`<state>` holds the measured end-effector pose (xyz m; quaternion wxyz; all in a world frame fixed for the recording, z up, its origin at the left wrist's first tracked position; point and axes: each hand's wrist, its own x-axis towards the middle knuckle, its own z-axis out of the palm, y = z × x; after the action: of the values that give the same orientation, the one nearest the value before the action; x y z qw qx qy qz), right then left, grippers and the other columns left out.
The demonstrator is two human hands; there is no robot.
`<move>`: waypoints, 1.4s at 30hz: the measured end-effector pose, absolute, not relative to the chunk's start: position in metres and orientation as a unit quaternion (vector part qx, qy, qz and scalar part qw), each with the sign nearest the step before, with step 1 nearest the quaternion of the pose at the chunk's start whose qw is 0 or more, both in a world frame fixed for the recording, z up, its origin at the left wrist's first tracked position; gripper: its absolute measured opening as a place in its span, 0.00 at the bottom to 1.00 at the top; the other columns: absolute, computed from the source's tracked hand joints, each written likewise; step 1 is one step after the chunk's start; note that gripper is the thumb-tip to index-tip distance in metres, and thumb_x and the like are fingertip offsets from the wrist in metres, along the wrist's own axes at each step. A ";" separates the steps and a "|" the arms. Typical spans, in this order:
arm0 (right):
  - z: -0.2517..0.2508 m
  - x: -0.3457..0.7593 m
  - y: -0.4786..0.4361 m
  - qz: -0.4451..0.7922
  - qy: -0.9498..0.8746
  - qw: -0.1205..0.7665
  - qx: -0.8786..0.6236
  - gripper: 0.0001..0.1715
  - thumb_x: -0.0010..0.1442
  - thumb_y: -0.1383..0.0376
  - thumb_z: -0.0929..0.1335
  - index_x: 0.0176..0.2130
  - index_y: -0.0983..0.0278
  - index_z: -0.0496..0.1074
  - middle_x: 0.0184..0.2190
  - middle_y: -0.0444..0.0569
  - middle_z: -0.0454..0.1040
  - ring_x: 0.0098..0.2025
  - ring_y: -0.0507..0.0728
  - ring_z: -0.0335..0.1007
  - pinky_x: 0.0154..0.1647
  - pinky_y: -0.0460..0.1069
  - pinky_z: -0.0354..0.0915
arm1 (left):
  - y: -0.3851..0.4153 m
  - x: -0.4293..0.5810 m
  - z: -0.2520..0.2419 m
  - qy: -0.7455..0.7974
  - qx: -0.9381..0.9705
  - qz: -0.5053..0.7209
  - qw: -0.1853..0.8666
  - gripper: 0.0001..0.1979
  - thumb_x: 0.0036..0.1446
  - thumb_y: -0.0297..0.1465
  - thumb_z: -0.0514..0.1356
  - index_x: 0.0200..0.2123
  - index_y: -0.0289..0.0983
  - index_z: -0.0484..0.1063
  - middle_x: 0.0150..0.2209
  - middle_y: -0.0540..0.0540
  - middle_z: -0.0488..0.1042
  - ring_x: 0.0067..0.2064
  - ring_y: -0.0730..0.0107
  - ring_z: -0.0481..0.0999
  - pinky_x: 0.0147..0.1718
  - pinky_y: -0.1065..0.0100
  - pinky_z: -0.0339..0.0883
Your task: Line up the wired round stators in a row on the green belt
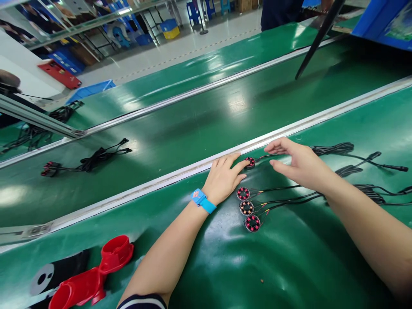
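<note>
Four small round coil parts with black cables lie on the near green surface. The farthest coil part (pixel 249 162) is beside the metal rail, and my left hand (pixel 224 177), with a blue band on its wrist, has its fingers spread and a fingertip touching that part. Just to the right, my right hand (pixel 294 162) hovers over the cable, thumb and fingers apart, holding nothing. Closer to me are three more in a column: a pink one (pixel 243 193), an orange one (pixel 246 207) and another pink one (pixel 252 223). Their cable bundles (pixel 370 193) run off to the right.
A metal rail (pixel 180 172) divides the near surface from the green belt (pixel 193 128). Another cabled coil cluster (pixel 50 169) lies on the belt. Red plastic parts (pixel 116 253) sit at lower left. A dark slanted bar (pixel 317 40) and a blue bin (pixel 383 25) are at upper right.
</note>
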<state>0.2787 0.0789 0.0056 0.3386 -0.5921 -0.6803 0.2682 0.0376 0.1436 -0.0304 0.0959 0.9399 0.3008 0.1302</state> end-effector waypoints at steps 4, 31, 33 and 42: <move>0.001 0.271 0.095 0.203 -0.759 0.234 -0.573 0.28 0.55 0.65 0.72 0.54 0.59 0.68 0.54 0.51 0.70 0.57 0.67 0.65 0.59 0.62 0.61 | 0.146 0.037 -0.031 0.297 0.933 0.151 0.134 0.11 0.66 0.37 0.60 0.48 0.38 0.70 0.58 0.41 0.67 0.59 0.55 0.66 0.56 0.54 0.59; -0.017 0.253 0.102 0.433 -0.700 0.260 -0.505 0.13 0.56 0.64 0.65 0.42 0.63 0.71 0.31 0.44 0.73 0.32 0.53 0.68 0.35 0.48 0.64 | 0.142 0.030 -0.024 0.296 0.911 0.195 0.211 0.25 0.54 0.25 0.68 0.53 0.37 0.64 0.46 0.44 0.68 0.48 0.60 0.70 0.49 0.60 0.63; -0.017 0.250 0.100 0.430 -0.697 0.295 -0.492 0.13 0.58 0.64 0.64 0.44 0.63 0.70 0.35 0.46 0.74 0.36 0.54 0.70 0.40 0.50 0.66 | 0.143 0.030 -0.023 0.308 0.900 0.181 0.249 0.19 0.55 0.26 0.68 0.49 0.37 0.69 0.46 0.43 0.64 0.47 0.61 0.69 0.47 0.61 0.65; -0.021 0.249 0.100 0.404 -0.672 0.405 -0.471 0.12 0.62 0.64 0.67 0.46 0.63 0.69 0.40 0.49 0.73 0.42 0.56 0.71 0.48 0.52 0.67 | 0.153 0.025 -0.023 0.268 0.677 0.161 0.667 0.24 0.58 0.40 0.66 0.49 0.36 0.61 0.46 0.41 0.71 0.39 0.68 0.75 0.38 0.66 0.70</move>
<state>0.2489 0.0997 -0.0206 0.4048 -0.4707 -0.6721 0.4036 0.0245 0.1526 -0.0231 0.6665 0.6765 0.2683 0.1613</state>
